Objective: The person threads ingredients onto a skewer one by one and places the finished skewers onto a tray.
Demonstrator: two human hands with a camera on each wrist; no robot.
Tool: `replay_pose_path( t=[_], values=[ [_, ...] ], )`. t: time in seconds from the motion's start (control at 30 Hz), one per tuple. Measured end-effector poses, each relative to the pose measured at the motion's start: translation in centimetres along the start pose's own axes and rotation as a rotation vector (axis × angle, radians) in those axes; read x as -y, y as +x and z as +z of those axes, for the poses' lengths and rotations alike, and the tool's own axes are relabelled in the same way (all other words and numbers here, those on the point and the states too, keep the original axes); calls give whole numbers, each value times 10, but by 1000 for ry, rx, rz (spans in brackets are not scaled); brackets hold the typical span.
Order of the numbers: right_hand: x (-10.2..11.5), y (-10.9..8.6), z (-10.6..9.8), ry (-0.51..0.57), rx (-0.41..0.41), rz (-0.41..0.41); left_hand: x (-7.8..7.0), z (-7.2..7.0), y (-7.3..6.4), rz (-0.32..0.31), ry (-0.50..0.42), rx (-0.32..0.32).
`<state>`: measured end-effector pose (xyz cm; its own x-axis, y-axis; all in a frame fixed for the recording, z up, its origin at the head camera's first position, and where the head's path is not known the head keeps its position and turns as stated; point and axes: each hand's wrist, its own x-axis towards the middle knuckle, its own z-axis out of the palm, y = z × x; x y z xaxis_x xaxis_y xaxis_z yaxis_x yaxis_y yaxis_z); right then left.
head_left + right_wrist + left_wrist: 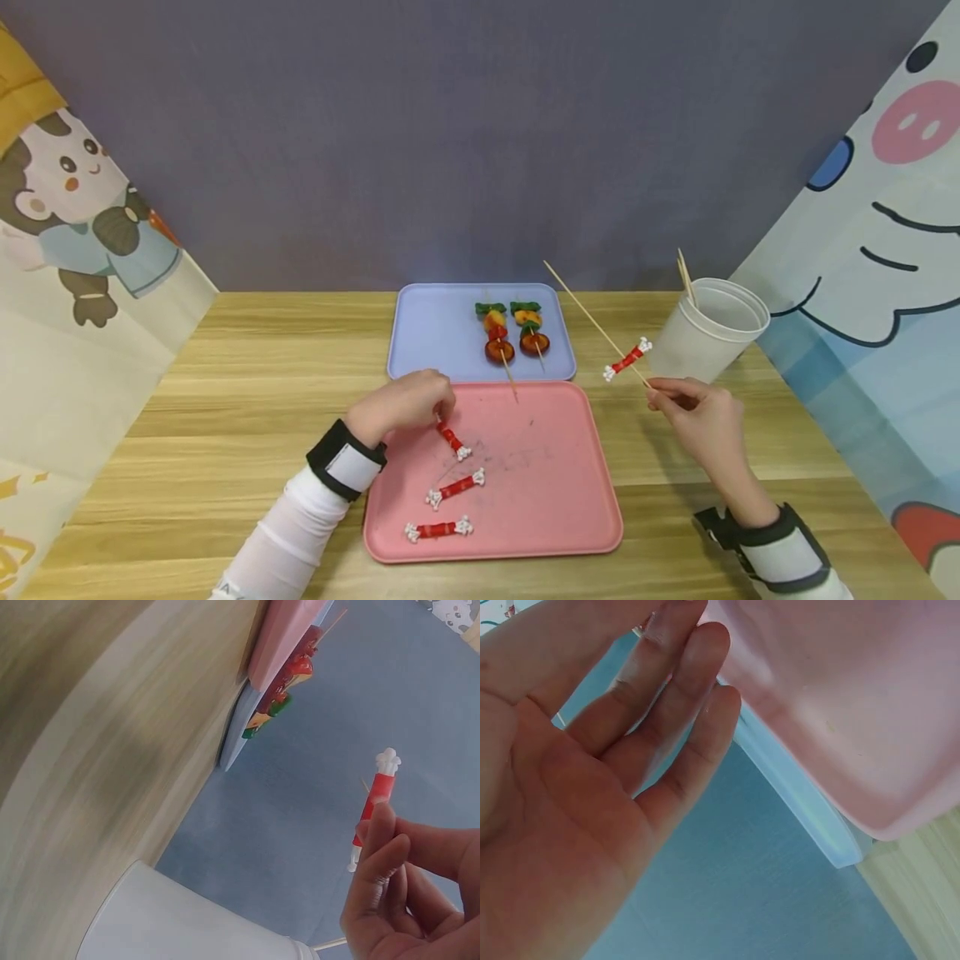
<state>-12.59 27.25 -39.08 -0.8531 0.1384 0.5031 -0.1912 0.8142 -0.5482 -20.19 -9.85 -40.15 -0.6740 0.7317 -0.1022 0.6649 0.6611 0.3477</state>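
Note:
My right hand [701, 417] pinches the lower end of a thin wooden skewer [585, 310], which tilts up to the left. Threaded crosswise on it, just above the fingers, is a red bone-shaped piece with knobby white ends [628, 360]; the right wrist view shows its red middle [381, 786] beside my fingertips. On the left side of the pink tray [555, 508], my left hand [405, 404] pinches the upper end of a similar bone-shaped piece [452, 439], hiding that end. Two more such pieces, one higher [456, 487] and one lower [438, 529], lie below it on the tray.
Behind the pink tray is a blue tray [431, 329] bearing two loaded food skewers, one left [495, 333] and one right [530, 329]; the left one's stick overhangs the pink tray. A white bucket [693, 342] with wooden skewers stands by my right hand. A grey partition [480, 150] rises behind.

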Motion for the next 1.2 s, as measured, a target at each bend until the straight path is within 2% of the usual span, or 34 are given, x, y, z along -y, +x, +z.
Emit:
replay_pose_path(
  t=[0.43, 0.7, 0.83, 0.97, 1.1, 1.2],
  values=[
    [0, 0, 1, 2, 11, -3, -2, -3, -3, -25, -43, 51],
    [4, -1, 1, 15, 16, 1, 0, -13, -8, 15, -142, 13],
    [10, -1, 1, 33, 25, -6, 4, -20, -10, 61, -180, -42],
    [20, -1, 0, 57, 39, -17, 5, -29, -12, 89, -263, -113],
    [30, 1, 0, 93, 45, -43, 4, -35, -14, 62, -298, -199],
    [38, 2, 1, 124, 42, -73, 4, -38, -15, 39, -278, -301]
  ],
)
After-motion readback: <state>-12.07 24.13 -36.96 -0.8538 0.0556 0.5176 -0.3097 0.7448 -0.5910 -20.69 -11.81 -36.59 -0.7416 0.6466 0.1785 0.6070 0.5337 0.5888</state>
